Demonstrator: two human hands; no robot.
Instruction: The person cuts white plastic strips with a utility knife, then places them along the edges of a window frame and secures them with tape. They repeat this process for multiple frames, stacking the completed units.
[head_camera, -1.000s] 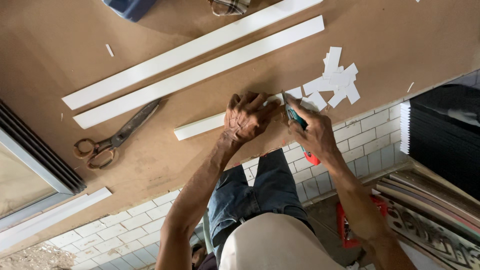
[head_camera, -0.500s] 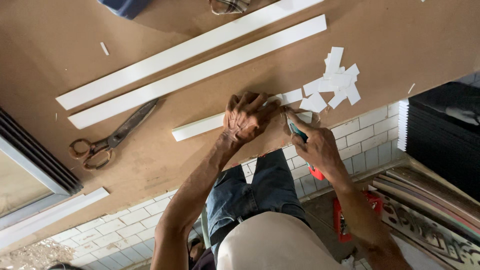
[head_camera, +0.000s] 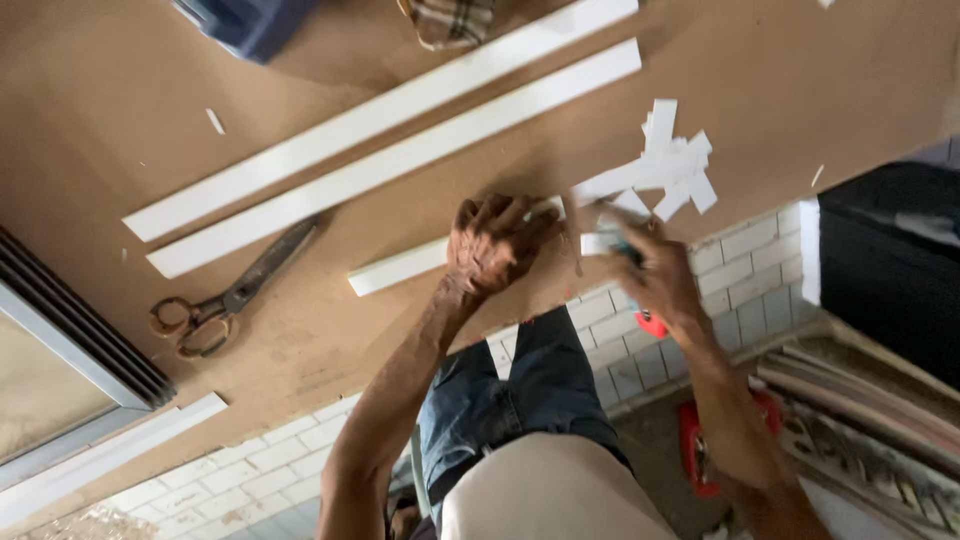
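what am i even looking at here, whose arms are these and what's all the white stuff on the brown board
This is one picture from a camera worn on a person's head, looking down at their own two bare arms; there is no machine. The view looks turned around, so their jeans show at the bottom.

The left hand presses down on a short white strip lying on a brown board. The right hand grips a cutting tool with a red end at that strip's end; it is blurred, so I cannot say exactly what kind.

Also on the board: two long white strips, a pile of small white offcuts, and old scissors lying untouched.
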